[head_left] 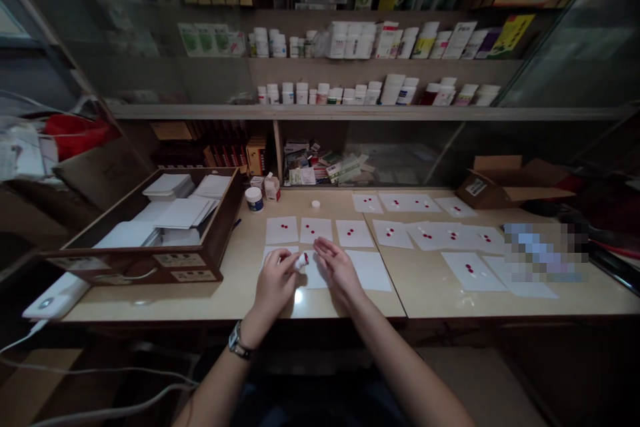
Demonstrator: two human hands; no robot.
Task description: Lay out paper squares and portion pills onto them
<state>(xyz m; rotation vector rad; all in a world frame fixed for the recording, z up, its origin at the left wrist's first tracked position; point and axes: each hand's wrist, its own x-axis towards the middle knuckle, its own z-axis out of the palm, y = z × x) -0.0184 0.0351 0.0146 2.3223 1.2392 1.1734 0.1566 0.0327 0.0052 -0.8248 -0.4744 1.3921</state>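
My left hand [274,282] grips a small white bottle [301,261], tilted with its open mouth toward the right; something red shows at the mouth. Beside it, my right hand [340,268] is held with its fingers stretched out and the palm turned toward the bottle. Under both hands lie white paper sheets [373,269]. Behind them, a row of sheets [283,235] carries red tablets [351,232]. A white cap [315,204] rests on the table further back.
An open drawer box [220,240] of white paper stands at the left. A white jar [254,199] is behind it. More sheets [470,271] with tablets cover the right side, near a cardboard box [483,190]. Shelves [350,113] of bottles rise at the back.
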